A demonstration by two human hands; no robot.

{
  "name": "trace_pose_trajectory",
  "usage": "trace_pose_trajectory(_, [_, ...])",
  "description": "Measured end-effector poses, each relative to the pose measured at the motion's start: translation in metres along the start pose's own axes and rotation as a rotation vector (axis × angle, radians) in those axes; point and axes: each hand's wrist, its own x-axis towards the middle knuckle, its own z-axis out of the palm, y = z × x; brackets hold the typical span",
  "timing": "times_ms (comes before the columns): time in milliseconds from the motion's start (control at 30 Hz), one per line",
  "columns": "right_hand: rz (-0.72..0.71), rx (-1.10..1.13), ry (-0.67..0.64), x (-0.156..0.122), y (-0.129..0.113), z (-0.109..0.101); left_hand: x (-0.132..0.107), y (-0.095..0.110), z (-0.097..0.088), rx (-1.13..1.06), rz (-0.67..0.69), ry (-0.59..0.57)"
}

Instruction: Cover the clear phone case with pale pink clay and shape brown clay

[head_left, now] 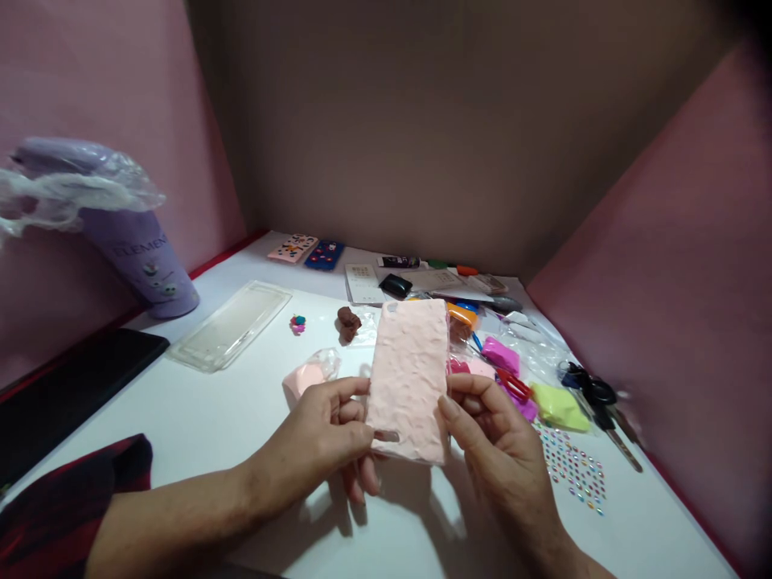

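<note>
Pale pink and dimpled, a clay-coated phone case point(408, 378) is held up over a white table point(235, 410), its surface facing the camera. The left hand point(338, 426) pinches the case's lower left edge between thumb and fingers — the right hand point(498, 422) pinches its right edge. Left of the case and behind it lies a brown clay lump point(348, 323), with a clear phone case point(232, 326) farther left; to its right lie a yellow packet point(560, 406) and rows of coloured rhinestones point(572, 470).

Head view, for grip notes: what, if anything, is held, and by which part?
A pink-coated phone case: left hand grips its lower left edge, right hand its lower right edge.
</note>
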Motion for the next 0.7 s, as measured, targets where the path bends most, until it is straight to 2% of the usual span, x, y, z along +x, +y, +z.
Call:
trace_pose_trajectory(333, [-0.040, -0.020, -0.033, -0.005, -0.001, 0.004, -0.003, 0.006, 0.005, 0.063, 0.007, 0.031])
trace_pose_trajectory(467, [0.015, 0.062, 0.004, -0.001, 0.003, -0.002, -0.003, 0.004, 0.002, -0.059, 0.012, 0.007])
trace_pose_trajectory(700, [0.069, 0.124, 0.028, 0.009, 0.006, -0.011, -0.001, 0.004, 0.001, -0.203, 0.064, 0.042])
